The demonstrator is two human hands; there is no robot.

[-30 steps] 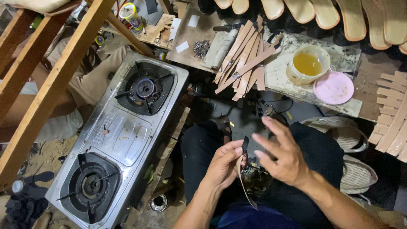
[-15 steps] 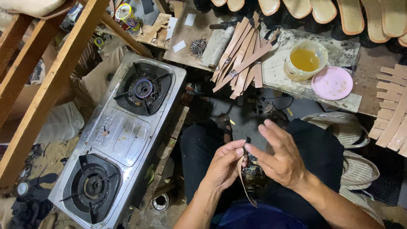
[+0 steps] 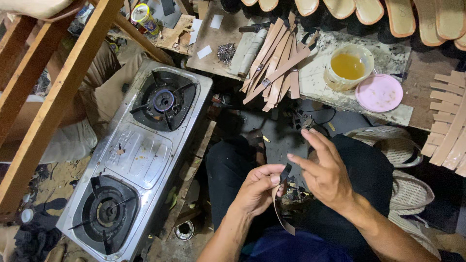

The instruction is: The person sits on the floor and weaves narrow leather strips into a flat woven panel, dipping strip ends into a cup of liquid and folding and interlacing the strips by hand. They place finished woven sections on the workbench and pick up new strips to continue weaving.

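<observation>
1. Left hand (image 3: 257,187): fingers curled, thumb and forefinger pinching the upper part of a narrow tan leather strap with a dark end (image 3: 280,199). Grip clenched on the strap.
2. Strap location: over the person's lap, between the two hands. Dark end points up near the left thumb; the tan length curves down and hangs past the left wrist.
3. Right hand (image 3: 326,172): fingers spread and partly extended, forefinger tip just beside the strap's dark end. Cannot tell whether it touches. Grip released, nothing held.
4. Person is seated, dark trousers (image 3: 369,170) visible under both hands.
5. To the left on the floor: a two-burner stainless steel gas stove (image 3: 138,155), set diagonally, both burners unlit.
6. Ahead, on the low cluttered bench (image 3: 340,97): a bundle of long tan leather strips (image 3: 276,63) fanned out; to their right a round white tub of yellow liquid (image 3: 348,67); just beside it a flat pink round lid (image 3: 379,92).
7. Top edge: a row of pale shoe soles (image 3: 369,9).
8. Right edge: a stack of short tan strips (image 3: 449,121).
9. Left: slanted wooden beams (image 3: 63,82) crossing the view.
</observation>
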